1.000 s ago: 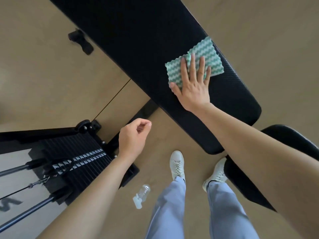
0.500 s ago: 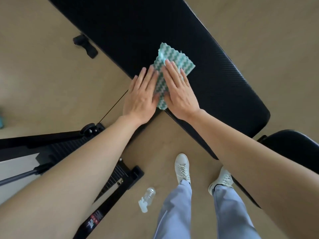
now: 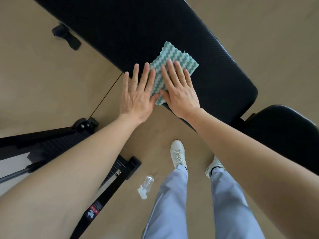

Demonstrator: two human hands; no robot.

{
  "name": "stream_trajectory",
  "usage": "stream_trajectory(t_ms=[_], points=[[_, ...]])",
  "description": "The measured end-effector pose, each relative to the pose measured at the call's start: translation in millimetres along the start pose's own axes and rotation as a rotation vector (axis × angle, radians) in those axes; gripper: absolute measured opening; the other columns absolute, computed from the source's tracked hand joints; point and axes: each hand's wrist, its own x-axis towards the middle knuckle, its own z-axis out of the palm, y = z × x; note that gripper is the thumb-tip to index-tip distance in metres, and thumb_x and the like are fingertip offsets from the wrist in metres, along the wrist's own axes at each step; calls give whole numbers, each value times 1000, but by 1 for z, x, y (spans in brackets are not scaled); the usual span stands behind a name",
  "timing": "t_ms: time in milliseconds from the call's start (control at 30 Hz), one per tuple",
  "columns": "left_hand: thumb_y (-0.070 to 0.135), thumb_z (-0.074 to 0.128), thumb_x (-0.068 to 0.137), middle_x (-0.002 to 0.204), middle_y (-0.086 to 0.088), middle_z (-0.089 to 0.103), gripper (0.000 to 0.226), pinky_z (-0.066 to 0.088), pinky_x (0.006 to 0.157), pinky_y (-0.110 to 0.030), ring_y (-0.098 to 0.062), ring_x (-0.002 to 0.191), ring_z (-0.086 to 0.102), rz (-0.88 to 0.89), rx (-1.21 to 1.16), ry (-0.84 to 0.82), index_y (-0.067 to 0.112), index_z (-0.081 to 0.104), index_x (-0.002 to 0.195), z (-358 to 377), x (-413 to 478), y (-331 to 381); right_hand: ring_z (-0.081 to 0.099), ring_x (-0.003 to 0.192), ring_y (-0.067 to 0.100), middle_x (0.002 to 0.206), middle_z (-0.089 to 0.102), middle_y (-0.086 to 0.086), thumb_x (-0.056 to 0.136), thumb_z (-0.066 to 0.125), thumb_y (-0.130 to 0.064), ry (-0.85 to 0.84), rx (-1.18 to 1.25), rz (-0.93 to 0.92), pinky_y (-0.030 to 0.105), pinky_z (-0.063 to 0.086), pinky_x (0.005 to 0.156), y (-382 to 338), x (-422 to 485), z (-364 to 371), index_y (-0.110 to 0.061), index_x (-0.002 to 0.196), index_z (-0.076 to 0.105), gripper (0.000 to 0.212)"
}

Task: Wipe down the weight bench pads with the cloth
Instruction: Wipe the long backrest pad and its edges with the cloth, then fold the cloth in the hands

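Right grip (image 3: 179,94) is flat and wide open, fingers straight, pressing on the green-and-white cloth (image 3: 174,66). Left grip (image 3: 136,95) is also flat and wide, just beside it, with a couple of fingers on the cloth's left edge. The cloth sits at the near edge of the long black pad (image 3: 120,31). A spray bottle (image 3: 146,185) lies on the floor (image 3: 43,75).
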Motion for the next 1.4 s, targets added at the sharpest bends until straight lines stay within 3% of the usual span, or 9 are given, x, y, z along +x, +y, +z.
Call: stream_trajectory(t_ms=[133, 333, 400, 500, 667, 800, 967, 1267, 1400], points=[[43, 33, 109, 170, -8, -15, 75, -4, 126, -56, -37, 156, -12, 95, 43, -51, 13, -12, 161, 21, -35, 61, 2, 159, 32, 172, 6, 12, 109, 40, -37, -107, -6, 55, 50, 10, 129, 24, -75, 13, -14, 164, 12, 66], [27, 54, 101, 171, -5, 10, 74, 0, 125, -59, -40, 156, 1, 237, 65, -101, 14, 15, 162, 40, -64, 146, 36, 149, 35, 159, 40, 19, 78, 61, 21, -150, 91, 93, 45, 38, 119, 60, -153, 2, 1, 148, 48, 74], [23, 62, 97, 163, -6, 35, 57, 7, 125, -59, -40, 154, 17, 274, -27, -89, 16, 46, 151, 36, -66, 170, 44, 145, 33, 154, 48, 17, 83, 60, 17, -276, 173, 159, 42, 43, 114, 73, -168, -8, -2, 141, 58, 61], [17, 74, 87, 136, -8, 66, 16, 30, 119, -55, -41, 141, 45, 233, -266, -32, 20, 78, 102, 34, -69, 207, 65, 120, 33, 128, 69, 13, 88, 61, 8, -342, 245, 277, 40, 52, 99, 100, -187, -33, -6, 126, 69, 41], [26, 69, 92, 98, 4, 76, 11, 45, 79, -39, -28, 95, 65, -140, -780, -33, 23, 78, 98, -3, -51, 292, 60, 103, 29, 110, 66, 8, 86, 64, 4, -177, 264, 365, 40, 49, 89, 177, -214, -104, -7, 115, 70, 32], [23, 58, 101, 95, -1, 73, 20, 49, 71, -39, -26, 89, 60, -179, -859, -75, 18, 76, 107, -16, 3, 354, 62, 109, 37, 116, 72, 11, 90, 57, 3, -80, 96, 380, 41, 49, 92, 251, -208, -120, -7, 118, 73, 34], [11, 45, 96, 76, -8, 66, 26, 44, 57, -41, -35, 72, 59, -201, -742, -200, 15, 69, 87, 5, 44, 379, 53, 133, 33, 130, 69, 10, 91, 52, 3, -301, -11, 362, 40, 46, 102, 290, -192, -95, -13, 129, 69, 44], [18, 49, 99, 97, -5, 73, 23, 50, 65, -42, -34, 86, 64, -195, -656, -218, 18, 73, 99, 23, -27, 346, 21, 155, 29, 161, 41, -2, 100, 55, -22, -526, -229, -144, 44, 16, 127, 237, -209, -78, -21, 155, 41, 56], [21, 53, 102, 139, -2, 61, 34, 52, 75, -42, -32, 107, 60, -115, -566, -120, 15, 64, 132, 27, -35, 369, 39, 140, 34, 151, 48, 5, 95, 61, -21, -412, -295, -112, 46, 34, 111, 259, -226, -96, -28, 138, 58, 44]])
